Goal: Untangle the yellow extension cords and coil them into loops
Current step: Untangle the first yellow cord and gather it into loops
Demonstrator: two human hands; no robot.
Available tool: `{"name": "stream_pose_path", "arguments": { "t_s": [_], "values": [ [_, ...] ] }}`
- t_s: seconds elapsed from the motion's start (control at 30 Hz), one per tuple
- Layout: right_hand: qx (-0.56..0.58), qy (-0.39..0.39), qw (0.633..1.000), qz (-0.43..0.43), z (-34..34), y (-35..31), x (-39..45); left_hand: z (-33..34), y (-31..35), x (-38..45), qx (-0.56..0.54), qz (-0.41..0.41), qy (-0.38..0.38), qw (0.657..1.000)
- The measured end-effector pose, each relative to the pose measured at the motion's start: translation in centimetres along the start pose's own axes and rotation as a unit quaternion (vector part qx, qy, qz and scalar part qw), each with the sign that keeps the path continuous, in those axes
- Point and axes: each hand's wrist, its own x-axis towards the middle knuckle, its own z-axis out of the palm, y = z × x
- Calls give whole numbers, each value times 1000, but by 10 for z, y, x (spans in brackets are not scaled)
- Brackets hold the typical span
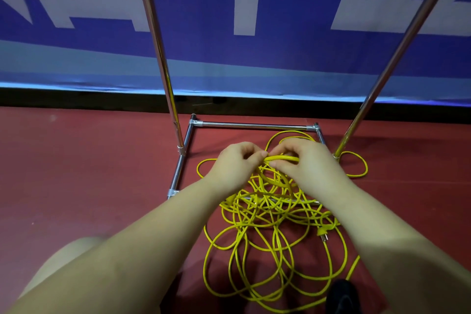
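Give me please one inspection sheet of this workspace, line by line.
Surface: red floor, cords lie on it.
Job's things: yellow extension cords in a loose tangle; a plug at its right side.
Clutter: dark object at the bottom edge, cannot tell what.
Grippers: left hand and right hand both hold a bundle of strands above the tangle.
Cables: one loop lies around the foot of the right pole.
Surroundings: metal rack frame; blue and white banner behind.

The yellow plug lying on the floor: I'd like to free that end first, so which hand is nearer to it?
Right. The right hand grips the cord bundle up beyond the yellow plug, on its side; the left hand grips the same bundle farther left.
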Motion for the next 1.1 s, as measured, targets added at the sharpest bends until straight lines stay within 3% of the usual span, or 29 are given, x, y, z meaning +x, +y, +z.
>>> {"name": "stream_pose_path", "arguments": {
  "t_s": [0.13,0.23,0.43,0.6,0.7,0.77,0.83,1.0,1.1],
  "values": [
    [47,46,996,-53,4,-3,3,1,2,1,-56,-20,37,998],
    [160,60,985,-23,0,-4,2,-5,-2,5,-53,-44,91,993],
    [441,78,889,91,-10,-10,6,-10,-11,12,-121,-128,101,979],
    [590,47,792,150,-10,-15,7,-3,-14,14,-243,-226,59,942],
    [628,36,759,167,-11,-17,6,1,-12,7,-264,-295,-24,918],
    [642,30,746,174,-12,-17,7,4,-15,6,-272,-304,-104,907],
    [656,37,732,183,-14,-14,9,7,-15,3,-269,-290,-128,910],
    [656,53,732,176,-22,-9,15,8,-13,5,-282,-251,-96,921],
    [598,86,781,159,-26,-5,17,0,-11,7,-289,-253,-45,922]
  ]
}}
